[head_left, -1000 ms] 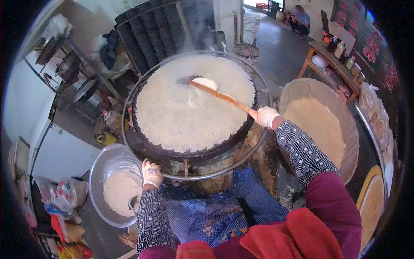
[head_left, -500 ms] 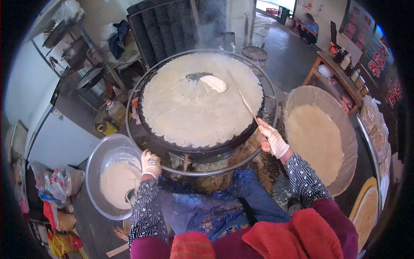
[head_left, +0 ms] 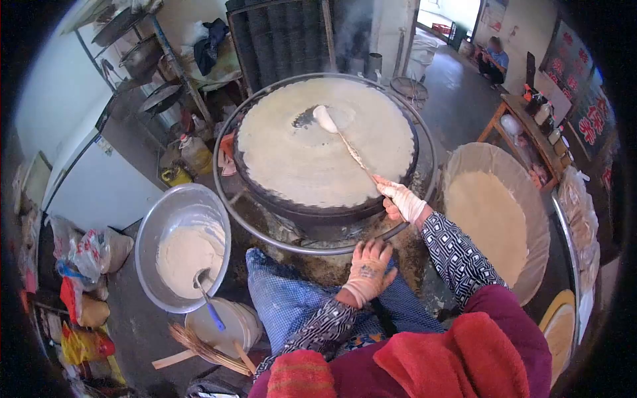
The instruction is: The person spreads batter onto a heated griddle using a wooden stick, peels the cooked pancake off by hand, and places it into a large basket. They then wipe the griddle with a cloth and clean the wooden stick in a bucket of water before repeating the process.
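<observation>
One metal bowl (head_left: 189, 209) of pale batter is seen at the left, on the floor beside the stove; a ladle (head_left: 206, 295) with a blue handle is propped in it, its handle hanging over the near rim. Further right, a large round griddle (head_left: 312, 211) is covered almost wholly by a thin sheet of batter (head_left: 298, 166), with a small dark bare patch near the far side; steam is seen beyond it. The left hand (head_left: 367, 272), gloved, is laid palm down with fingers spread just below the griddle's front edge, above a blue checked apron (head_left: 292, 305); nothing is held in it. The right hand (head_left: 400, 199), also gloved, is closed round the near end of a long thin spreader (head_left: 348, 151); its white blade is set on the batter beside the bare patch. At the right, a wide shallow basket (head_left: 464, 156) is placed next to the stove, and a finished flat pancake (head_left: 488, 215) is laid in it.
</observation>
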`<state>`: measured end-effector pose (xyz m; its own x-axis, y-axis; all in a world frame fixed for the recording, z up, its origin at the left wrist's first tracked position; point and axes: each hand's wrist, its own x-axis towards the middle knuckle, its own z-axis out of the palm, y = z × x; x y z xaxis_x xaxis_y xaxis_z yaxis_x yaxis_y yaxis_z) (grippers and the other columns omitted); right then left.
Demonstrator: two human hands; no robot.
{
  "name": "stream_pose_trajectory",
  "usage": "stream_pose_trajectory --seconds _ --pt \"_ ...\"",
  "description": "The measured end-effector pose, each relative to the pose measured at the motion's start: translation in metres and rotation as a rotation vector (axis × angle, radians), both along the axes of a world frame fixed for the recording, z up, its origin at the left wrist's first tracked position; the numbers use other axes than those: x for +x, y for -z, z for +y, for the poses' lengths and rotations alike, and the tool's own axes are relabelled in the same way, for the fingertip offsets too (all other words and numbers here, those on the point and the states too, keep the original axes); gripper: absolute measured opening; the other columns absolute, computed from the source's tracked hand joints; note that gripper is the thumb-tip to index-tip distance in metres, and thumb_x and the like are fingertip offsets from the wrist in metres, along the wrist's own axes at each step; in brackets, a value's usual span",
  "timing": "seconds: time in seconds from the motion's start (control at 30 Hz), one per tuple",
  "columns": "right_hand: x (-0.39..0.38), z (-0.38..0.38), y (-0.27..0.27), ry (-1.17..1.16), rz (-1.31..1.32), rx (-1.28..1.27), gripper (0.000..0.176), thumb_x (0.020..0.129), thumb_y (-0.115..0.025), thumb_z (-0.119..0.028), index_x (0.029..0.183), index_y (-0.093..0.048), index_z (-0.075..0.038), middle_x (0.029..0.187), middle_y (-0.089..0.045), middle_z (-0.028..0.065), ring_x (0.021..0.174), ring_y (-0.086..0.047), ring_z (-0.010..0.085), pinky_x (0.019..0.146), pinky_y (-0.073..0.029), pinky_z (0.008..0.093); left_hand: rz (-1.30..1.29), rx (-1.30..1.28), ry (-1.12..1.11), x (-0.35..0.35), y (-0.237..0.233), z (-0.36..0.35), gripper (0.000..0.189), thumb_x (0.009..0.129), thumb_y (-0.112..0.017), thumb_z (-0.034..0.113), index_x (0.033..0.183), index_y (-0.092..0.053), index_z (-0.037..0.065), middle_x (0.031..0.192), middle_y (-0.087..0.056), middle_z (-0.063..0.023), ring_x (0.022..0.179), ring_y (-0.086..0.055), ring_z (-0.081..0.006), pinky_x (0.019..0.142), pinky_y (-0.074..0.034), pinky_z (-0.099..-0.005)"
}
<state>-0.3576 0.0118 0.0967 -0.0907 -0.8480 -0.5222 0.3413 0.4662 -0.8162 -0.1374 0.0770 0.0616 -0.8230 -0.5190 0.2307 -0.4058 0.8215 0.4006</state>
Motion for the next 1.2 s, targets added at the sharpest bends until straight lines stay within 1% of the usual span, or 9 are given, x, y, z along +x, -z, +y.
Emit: stream_pose_trajectory --seconds 0.2,0.33,0.5,0.6,0.7,0.83,0.87,1.0,1.2 --pt "0.032 0.009 0.0 -0.003 0.041 0.022 0.051 0.1 -0.053 -0.028 0.148 -0.036 -0.03 0.052 -0.03 -0.0046 0.039 -0.026 0.0079 0.037 -0.025 0.0262 0.236 0.141 -0.081 0.09 -0.038 -0.011 0.048 0.079 -0.068 0.024 0.118 -0.057 0.0 0.113 -0.06 -0.0214 0.105 -0.057 -0.0393 0.09 -0.044 -0.0491" --pt "0.054 0.019 0.003 0.004 0.082 0.001 0.05 0.099 -0.054 -0.028 0.147 -0.038 -0.028 0.052 -0.034 -0.0035 0.039 -0.027 0.0078 0.036 -0.027 0.0263 0.314 0.051 -0.536 0.197 -0.019 -0.037 0.035 0.08 -0.069 0.017 0.112 -0.061 0.002 0.105 -0.063 -0.0194 0.101 -0.059 -0.0389 0.09 -0.046 -0.0487" --pt "0.078 0.034 0.021 -0.002 0.134 -0.087 0.05 0.099 -0.054 -0.027 0.146 -0.04 -0.027 0.051 -0.037 -0.0024 0.038 -0.03 0.0088 0.036 -0.029 0.0261 -0.526 0.112 -1.373 0.325 0.037 -0.053 0.056 0.081 -0.068 0.017 0.129 -0.044 0.002 0.109 -0.063 -0.0221 0.111 -0.058 -0.0398 0.098 -0.045 -0.0474" --pt "0.103 0.047 0.015 0.075 -0.116 -0.065 0.049 0.098 -0.054 -0.027 0.145 -0.041 -0.028 0.052 -0.041 -0.0021 0.037 -0.031 0.009 0.035 -0.028 0.0268 -0.667 0.608 -1.295 0.385 0.071 -0.068 0.065 0.084 -0.064 0.017 0.139 -0.033 0.001 0.119 -0.061 -0.0249 0.118 -0.056 -0.0404 0.1 -0.046 -0.0453" --pt "0.109 0.054 0.024 0.129 -0.42 -0.072 0.049 0.098 -0.055 -0.027 0.145 -0.041 -0.029 0.053 -0.043 -0.0014 0.036 -0.033 0.0096 0.036 -0.029 0.0268 -0.666 0.585 -1.316 0.392 0.086 -0.063 0.069 0.085 -0.061 0.017 0.144 -0.029 0.002 0.127 -0.056 -0.0295 0.123 -0.052 -0.0431 0.101 -0.047 -0.0438" --pt "0.131 0.066 0.024 0.356 -0.351 -0.15 0.049 0.098 -0.055 -0.027 0.145 -0.04 -0.031 0.055 -0.046 -0.001 0.038 -0.037 0.0101 0.037 -0.031 0.0269 0.212 0.808 -1.427 0.372 0.065 -0.028 0.069 0.087 -0.056 0.011 0.149 -0.025 0.009 0.099 -0.061 -0.0163 0.077 -0.066 -0.0242 0.062 -0.055 -0.0352" --pt "0.137 0.073 0.021 0.456 -0.371 -0.189 0.049 0.098 -0.055 -0.029 0.145 -0.04 -0.03 0.057 -0.047 -0.0007 0.04 -0.039 0.0101 0.037 -0.033 0.0273 0.515 0.867 -1.445 0.378 0.083 -0.019 0.069 0.089 -0.054 0.008 0.151 -0.023 0.012 0.086 -0.053 -0.0065 0.06 -0.052 -0.0126 0.047 -0.045 -0.027" --pt "0.142 0.089 0.028 0.629 -0.369 -0.191 0.047 0.098 -0.058 -0.027 0.143 -0.045 -0.027 0.057 -0.05 0.002 0.037 -0.042 0.0119 0.034 -0.036 0.0292 1.103 0.792 -1.3 0.352 0.059 0.008 0.067 0.093 -0.05 0.007 0.152 -0.019 0.013 0.083 -0.048 -0.0021 0.057 -0.044 -0.0089 0.046 -0.039 -0.022" --pt "0.162 0.101 0.031 0.389 -0.266 -0.059 0.047 0.099 -0.057 -0.025 0.143 -0.045 -0.026 0.054 -0.047 0.0 0.037 -0.041 0.0108 0.035 -0.036 0.0275 0.855 0.586 -0.743 0.277 -0.037 -0.027 0.061 0.096 -0.051 0.009 0.15 -0.023 0.006 0.084 -0.045 0.0012 0.059 -0.04 -0.0036 0.049 -0.036 -0.0166"
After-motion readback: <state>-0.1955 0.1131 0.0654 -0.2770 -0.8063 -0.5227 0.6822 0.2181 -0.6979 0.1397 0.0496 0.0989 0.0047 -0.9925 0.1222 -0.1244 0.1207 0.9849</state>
